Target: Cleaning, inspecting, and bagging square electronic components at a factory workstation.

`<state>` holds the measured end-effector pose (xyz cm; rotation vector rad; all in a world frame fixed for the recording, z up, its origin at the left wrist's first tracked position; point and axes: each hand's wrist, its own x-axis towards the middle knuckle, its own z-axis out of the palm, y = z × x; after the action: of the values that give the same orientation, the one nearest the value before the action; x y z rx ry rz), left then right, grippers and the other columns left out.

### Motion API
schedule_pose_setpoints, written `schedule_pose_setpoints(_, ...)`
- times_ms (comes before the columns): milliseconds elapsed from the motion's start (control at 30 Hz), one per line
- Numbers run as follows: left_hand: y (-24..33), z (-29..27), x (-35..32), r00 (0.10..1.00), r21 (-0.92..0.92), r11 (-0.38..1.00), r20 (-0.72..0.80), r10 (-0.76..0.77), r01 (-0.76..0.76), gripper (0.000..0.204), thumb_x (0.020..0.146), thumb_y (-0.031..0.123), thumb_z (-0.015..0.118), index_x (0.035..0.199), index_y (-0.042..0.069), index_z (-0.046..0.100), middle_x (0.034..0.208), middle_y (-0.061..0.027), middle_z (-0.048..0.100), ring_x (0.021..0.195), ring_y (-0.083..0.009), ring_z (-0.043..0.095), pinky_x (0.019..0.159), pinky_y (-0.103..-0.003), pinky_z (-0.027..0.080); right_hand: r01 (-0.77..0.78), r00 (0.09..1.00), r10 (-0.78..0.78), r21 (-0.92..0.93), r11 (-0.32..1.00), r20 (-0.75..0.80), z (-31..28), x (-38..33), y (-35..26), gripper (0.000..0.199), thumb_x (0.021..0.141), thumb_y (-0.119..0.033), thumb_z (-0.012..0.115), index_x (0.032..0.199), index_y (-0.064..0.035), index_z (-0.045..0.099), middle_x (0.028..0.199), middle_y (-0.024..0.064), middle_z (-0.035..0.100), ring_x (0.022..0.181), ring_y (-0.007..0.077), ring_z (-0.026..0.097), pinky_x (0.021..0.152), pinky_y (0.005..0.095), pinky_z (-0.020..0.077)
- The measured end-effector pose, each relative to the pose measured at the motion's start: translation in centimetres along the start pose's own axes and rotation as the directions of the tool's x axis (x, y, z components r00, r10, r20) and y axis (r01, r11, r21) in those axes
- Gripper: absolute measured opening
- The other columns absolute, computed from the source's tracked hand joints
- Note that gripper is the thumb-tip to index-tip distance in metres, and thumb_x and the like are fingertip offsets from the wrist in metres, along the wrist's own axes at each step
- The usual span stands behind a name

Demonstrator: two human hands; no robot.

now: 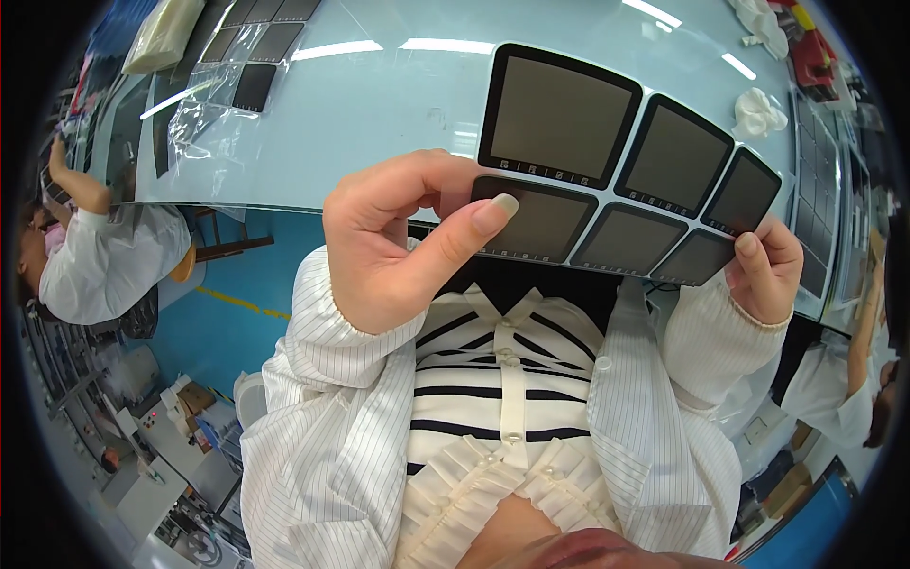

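A thin sheet of black-framed display panels (559, 119), set in two rows of three, is raised in front of my chest above the table's near edge. Each panel has a grey window and a strip of small marks along its lower border. My left hand (403, 237) pinches the sheet at its left end, thumb on the face and the other fingers partly hidden behind. At the right end, my right hand (770, 266) grips the lower corner with the thumb in front. The sheet tilts down to the right.
The pale table (379, 104) reflects strip lights. Bagged dark panels (256, 85) and a foam-like stack (163, 36) lie at its far left. A crumpled white tissue (758, 114) rests at right, near a rack of panels (813, 190). Other people (114, 256) sit on both sides.
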<state>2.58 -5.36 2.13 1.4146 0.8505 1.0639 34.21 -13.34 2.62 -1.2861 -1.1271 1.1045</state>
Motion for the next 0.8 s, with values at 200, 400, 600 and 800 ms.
schedule_pose_setpoints(200, 0.1, -0.3, -0.2, 1.000, 0.018, 1.000, -0.017, -0.021, 0.021, 0.014, 0.079, 0.002, 0.071, 0.073, -0.001, 0.059, 0.065, -0.0020, 0.057, 0.059, -0.0092, 0.048, 0.058, -0.023, 0.038, 0.000, 0.999, -0.002, -0.038, 0.999, -0.047, 0.9, -0.2, -0.3, 0.024, 0.082, -0.018, 0.073, 0.073, -0.0020, 0.058, 0.068, 0.0027, 0.059, 0.046, 0.0046, 0.043, 0.045, 0.0188, 0.0308)
schedule_pose_setpoints(400, 0.1, -0.7, -0.2, 0.998, 0.060, 0.998, -0.056, 0.012, -0.009, 0.012, 0.080, 0.004, 0.069, 0.076, -0.002, 0.060, 0.065, -0.0020, 0.055, 0.060, -0.0086, 0.046, 0.058, -0.023, 0.037, -0.011, 0.996, 0.005, -0.068, 0.998, -0.088, 2.1, -0.6, -1.1, 0.023, 0.080, -0.015, 0.074, 0.070, -0.0020, 0.058, 0.064, 0.0019, 0.058, 0.046, 0.0046, 0.042, 0.047, 0.0200, 0.0297)
schedule_pose_setpoints(600, 0.0, -1.1, -0.4, 0.999, 0.043, 0.999, -0.043, 0.028, -0.026, 0.011, 0.081, 0.005, 0.069, 0.081, -0.002, 0.061, 0.067, -0.0012, 0.055, 0.062, -0.0073, 0.046, 0.059, -0.022, 0.036, 0.013, 0.995, -0.022, -0.088, 0.996, -0.102, 2.7, -0.7, -1.5, 0.022, 0.079, -0.014, 0.075, 0.069, -0.0017, 0.059, 0.065, 0.0023, 0.059, 0.047, 0.0047, 0.042, 0.047, 0.0207, 0.0299)
schedule_pose_setpoints(800, 0.2, -1.0, -0.4, 0.999, 0.050, 0.998, -0.043, 0.031, -0.029, 0.011, 0.082, 0.006, 0.069, 0.083, -0.002, 0.062, 0.070, -0.0025, 0.058, 0.063, -0.0072, 0.047, 0.061, -0.021, 0.037, 0.003, 0.996, -0.011, -0.094, 0.996, -0.094, 2.6, -0.8, -1.6, 0.019, 0.079, -0.011, 0.073, 0.070, -0.0008, 0.060, 0.069, 0.0045, 0.063, 0.047, 0.0047, 0.043, 0.048, 0.0209, 0.0306)
